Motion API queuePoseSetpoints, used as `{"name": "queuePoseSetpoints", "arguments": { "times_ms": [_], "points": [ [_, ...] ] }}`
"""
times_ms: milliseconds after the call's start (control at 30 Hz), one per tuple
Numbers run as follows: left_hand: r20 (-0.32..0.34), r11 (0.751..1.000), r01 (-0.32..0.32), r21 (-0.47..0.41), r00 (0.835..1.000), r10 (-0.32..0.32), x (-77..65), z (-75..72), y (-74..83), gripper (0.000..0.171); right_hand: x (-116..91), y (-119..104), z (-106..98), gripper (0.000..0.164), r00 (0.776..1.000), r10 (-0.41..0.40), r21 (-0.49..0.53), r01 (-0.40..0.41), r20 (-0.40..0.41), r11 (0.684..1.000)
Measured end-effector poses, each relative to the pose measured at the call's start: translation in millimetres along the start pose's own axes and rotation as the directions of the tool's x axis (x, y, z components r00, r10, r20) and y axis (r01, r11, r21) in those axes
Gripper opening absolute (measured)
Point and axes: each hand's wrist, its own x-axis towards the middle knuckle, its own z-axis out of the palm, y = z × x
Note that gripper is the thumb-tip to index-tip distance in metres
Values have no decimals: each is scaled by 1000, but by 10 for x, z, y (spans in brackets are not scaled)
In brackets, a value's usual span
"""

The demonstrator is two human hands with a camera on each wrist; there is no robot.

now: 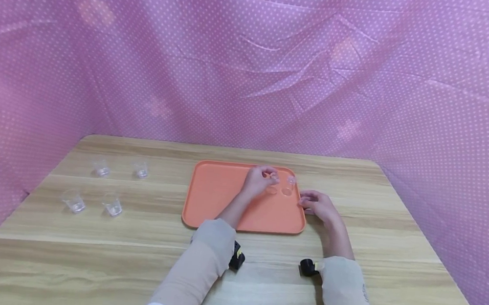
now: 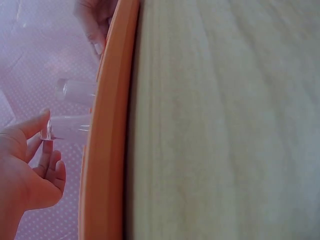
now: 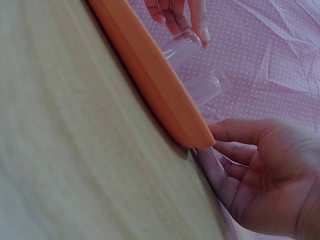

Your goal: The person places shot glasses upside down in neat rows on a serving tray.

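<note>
My left hand (image 1: 259, 181) reaches over the orange tray (image 1: 218, 194) and pinches the upper end of a clear cup (image 2: 70, 127) between thumb and fingers. That cup stands upside down at the tray's right side. Close beside it, a second clear cup (image 1: 289, 186) is also upside down, with no hand on it. At the tray's right edge, my right hand (image 1: 320, 206) grips the rim; the right wrist view shows its fingers (image 3: 235, 131) at the tray corner.
Several clear cups stand upright on the wooden table (image 1: 141, 260) to the left, among them a near cup (image 1: 113, 206) and a far cup (image 1: 141, 170). A pink dotted curtain (image 1: 252, 74) hangs behind and along both sides of the table.
</note>
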Motion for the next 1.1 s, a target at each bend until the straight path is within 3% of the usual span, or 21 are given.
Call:
{"name": "queuePoseSetpoints", "arguments": {
  "times_ms": [400, 633, 867, 1100],
  "points": [
    [6, 1000, -16, -5, 1000, 16, -2, 70, -17, 26, 18, 27, -21, 40, 1000, 1, 28, -1, 0, 1000],
    [4, 999, 4, -35, 1000, -4, -1, 113, -20, 27, -30, 13, -45, 36, 997, -65, 53, 64, 33, 997],
    [-1, 998, -5, -55, 1000, 5, 5, 144, -27, 27, 14, 22, -18, 38, 1000, 0, 4, 0, -3, 1000],
    [-3, 997, 26, -68, 1000, -27, 5, 164, -42, 28, 10, 24, -14, 37, 1000, 3, 20, -3, 2, 1000]
  ]
}}
